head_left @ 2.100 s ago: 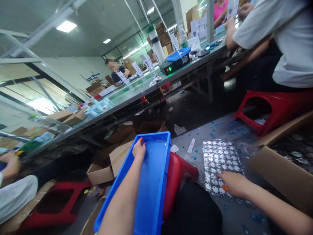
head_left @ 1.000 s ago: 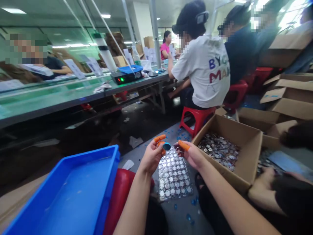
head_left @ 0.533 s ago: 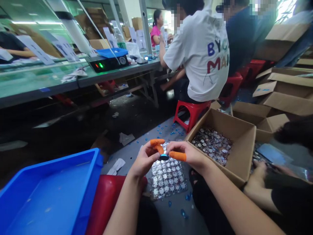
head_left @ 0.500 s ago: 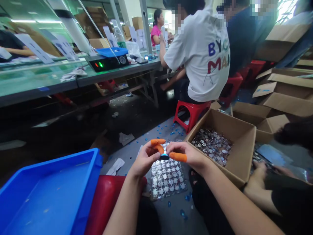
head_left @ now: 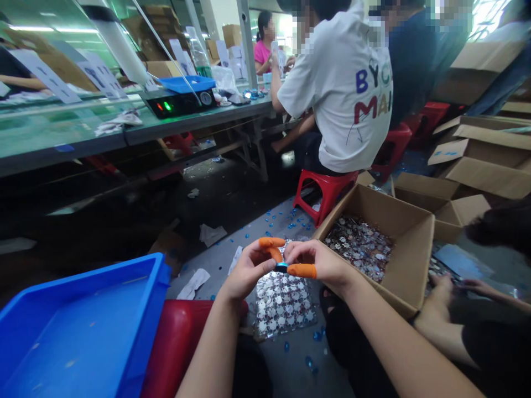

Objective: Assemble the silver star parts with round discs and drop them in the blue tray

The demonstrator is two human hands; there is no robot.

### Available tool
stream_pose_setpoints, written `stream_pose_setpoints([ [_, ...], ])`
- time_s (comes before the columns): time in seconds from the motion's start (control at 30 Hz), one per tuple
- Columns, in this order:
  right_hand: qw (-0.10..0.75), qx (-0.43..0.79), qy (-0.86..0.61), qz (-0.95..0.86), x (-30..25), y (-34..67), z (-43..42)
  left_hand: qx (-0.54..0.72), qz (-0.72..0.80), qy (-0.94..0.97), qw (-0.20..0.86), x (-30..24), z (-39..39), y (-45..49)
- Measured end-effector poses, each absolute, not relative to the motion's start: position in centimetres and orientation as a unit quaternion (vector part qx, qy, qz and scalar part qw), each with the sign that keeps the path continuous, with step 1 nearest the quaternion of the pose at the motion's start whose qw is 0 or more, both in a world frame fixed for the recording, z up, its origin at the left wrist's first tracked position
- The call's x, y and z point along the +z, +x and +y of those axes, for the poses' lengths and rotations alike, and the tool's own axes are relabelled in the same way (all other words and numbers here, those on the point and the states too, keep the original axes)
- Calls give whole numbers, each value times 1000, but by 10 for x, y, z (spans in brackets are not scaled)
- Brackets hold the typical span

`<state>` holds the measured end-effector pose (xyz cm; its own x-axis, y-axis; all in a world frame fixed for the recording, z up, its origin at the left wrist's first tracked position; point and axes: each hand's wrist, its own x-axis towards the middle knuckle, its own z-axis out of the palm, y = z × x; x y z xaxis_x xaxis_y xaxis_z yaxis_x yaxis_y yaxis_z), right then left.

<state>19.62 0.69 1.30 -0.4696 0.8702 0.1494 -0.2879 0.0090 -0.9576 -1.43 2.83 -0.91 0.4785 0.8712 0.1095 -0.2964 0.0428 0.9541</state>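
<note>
My left hand (head_left: 249,268) and my right hand (head_left: 317,262) meet in front of me, both with orange finger cots. Together they pinch a small round blue part (head_left: 282,267) between their fingertips. Below them on the floor lies a clear bag of small silver pieces (head_left: 282,307). An empty blue plastic tray (head_left: 83,326) rests at my lower left on a red stool (head_left: 182,342).
An open cardboard box (head_left: 409,265) with several silver pieces stands at my right. Another person's hand (head_left: 440,290) reaches in beside it. A person in a white shirt sits on a red stool (head_left: 327,190) ahead. Blue bits litter the floor. A long green workbench (head_left: 124,130) runs at left.
My head turned right from the tray toward the bag and box. My hands left the tray and bag, came together, and closed on the small blue part.
</note>
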Motion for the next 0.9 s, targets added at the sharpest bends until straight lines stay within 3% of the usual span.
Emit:
stream_pose_setpoints([
  [0.2, 534, 526, -364, -553, 0, 195, 13, 555, 421, 457, 554, -13, 31, -3],
  [0.4, 543, 295, -499, -607, -8, 189, 17, 478, 489, 431, 589, -18, 25, 22],
  [0.63, 522, 221, -496, -658, -9, 185, 17, 486, 497, 395, 600, -23, 25, 31],
  [0.9, 512, 233, -485, -669, -14, 185, 19, 498, 514, 436, 547, -31, 27, 31],
])
